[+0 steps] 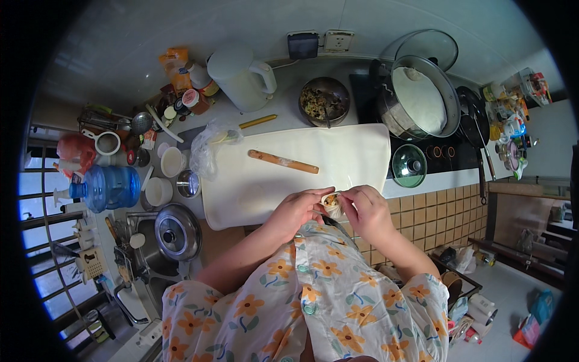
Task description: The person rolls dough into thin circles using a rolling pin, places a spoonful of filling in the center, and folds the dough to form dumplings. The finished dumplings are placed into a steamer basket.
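Observation:
Near the front edge of a large white board (235, 199), my left hand (299, 208) cups a small round of dough (334, 210) with chopped filling showing in its open top. The fingertips of my right hand (367, 209) pinch the dough's rim from the other side. On the board lies a wooden rolling pin (283, 161), dusted with flour. Behind the board is a metal bowl (324, 102) of chopped filling with a utensil in it. At the back right, a large steamer pot (420, 97) has a white liner inside, with one bun (412, 73) on it.
A clear plastic bag (215, 145) rests on the board's left end. A white electric kettle (237, 77) stands behind it. To the right are a glass pot lid (409, 165) and a black frying pan (473, 117). At left are a blue water jug (111, 188) and a lidded pan (177, 232).

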A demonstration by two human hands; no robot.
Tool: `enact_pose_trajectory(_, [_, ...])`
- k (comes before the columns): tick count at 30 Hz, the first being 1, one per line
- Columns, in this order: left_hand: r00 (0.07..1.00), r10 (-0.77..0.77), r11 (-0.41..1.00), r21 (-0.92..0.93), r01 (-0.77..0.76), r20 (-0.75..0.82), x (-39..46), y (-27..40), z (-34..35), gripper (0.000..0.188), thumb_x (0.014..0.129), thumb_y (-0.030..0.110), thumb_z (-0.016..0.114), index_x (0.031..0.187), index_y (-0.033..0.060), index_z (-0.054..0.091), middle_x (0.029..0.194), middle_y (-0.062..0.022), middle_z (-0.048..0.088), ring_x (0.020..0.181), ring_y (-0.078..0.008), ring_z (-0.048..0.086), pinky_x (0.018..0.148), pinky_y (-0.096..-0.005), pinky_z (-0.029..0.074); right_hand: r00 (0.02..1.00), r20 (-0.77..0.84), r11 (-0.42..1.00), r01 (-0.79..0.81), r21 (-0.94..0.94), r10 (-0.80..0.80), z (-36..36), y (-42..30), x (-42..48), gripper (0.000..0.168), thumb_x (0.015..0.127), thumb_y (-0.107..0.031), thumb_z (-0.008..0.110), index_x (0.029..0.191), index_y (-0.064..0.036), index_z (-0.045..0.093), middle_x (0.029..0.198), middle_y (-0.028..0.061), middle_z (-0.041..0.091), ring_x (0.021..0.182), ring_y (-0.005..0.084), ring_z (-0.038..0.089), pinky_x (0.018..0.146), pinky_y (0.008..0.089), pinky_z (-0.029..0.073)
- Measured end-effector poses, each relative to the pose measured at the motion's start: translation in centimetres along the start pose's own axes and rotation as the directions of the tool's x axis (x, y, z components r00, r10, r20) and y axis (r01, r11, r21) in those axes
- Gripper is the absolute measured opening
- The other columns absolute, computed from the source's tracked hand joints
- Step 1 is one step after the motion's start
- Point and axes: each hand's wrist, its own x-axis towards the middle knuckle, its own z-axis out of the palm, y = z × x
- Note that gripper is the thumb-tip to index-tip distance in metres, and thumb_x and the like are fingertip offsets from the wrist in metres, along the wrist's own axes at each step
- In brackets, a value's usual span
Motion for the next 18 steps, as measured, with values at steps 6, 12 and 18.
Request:
enact_pose_trajectory(6, [0.994,-0.016,0.971,-0.238,-0.01,-0.109,-0.3,-1.0,1.4,0.037,0.103,0.016,0.047,0.136,-0.0015,0.054,0.119,-0.0092,0.064,0.101,-0.0194,0.063,0.096,-0.043,0.054,0.981,0.002,0.978,-0.193,0.084,0.193,0.4,-0.8,-0.4,0.013,0.08,-0.003,0.076,0.089,-0.001,0.067,0.08,0.0117,0.067,0.07,0.0292,0.067,0.062,0.0354,0.055])
enact_pose_trajectory(12, [0.986,0.023,1.0,0.015,-0.021,-0.165,-0.4,-0.9,1.1,0.036,0.103,0.015,0.051,0.136,-0.0015,0.054,0.121,-0.0104,0.064,0.107,-0.0186,0.064,0.087,-0.0399,0.06,0.981,0.19,0.997,-0.038,0.063,0.026,-1.0,-1.2,0.5,0.014,0.08,-0.004,0.072,0.092,0.0,0.067,0.084,0.0116,0.066,0.078,0.0293,0.067,0.067,0.0372,0.056])
enact_pose_trajectory(18, [0.999,-0.009,0.953,0.301,0.023,-0.048,-0.4,0.3,0.6,0.032,0.102,0.011,0.053,0.129,-0.0039,0.059,0.12,-0.0107,0.065,0.105,-0.0199,0.065,0.083,-0.0364,0.061,0.923,0.35,0.987,0.146,0.067,-0.161,-2.3,-1.0,1.4,0.02,0.08,-0.008,0.07,0.099,-0.002,0.066,0.086,0.0093,0.066,0.081,0.0272,0.067,0.067,0.0356,0.057])
